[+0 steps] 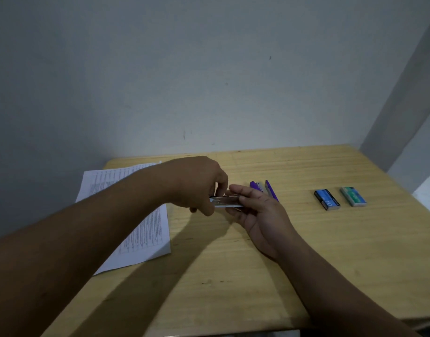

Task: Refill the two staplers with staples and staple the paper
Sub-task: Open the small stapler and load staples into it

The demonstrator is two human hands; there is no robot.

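Observation:
A silver and black stapler [227, 201] is held between both hands a little above the wooden table [306, 251]. My left hand [197, 184] pinches its left end from above. My right hand [255, 212] cups its right end from below, fingers pointing left. A purple stapler [269, 189] lies on the table just behind my right hand, partly hidden by it. Printed paper [145, 234] lies at the table's left, under my left forearm. Two staple boxes sit at the right: a blue one [327, 199] and a green one [353, 196].
The table stands against a pale wall [209, 81], in a corner. Its left edge runs beside the paper, which overhangs it. The front edge is at the bottom of the view. A grey pillar [408, 105] rises at the right.

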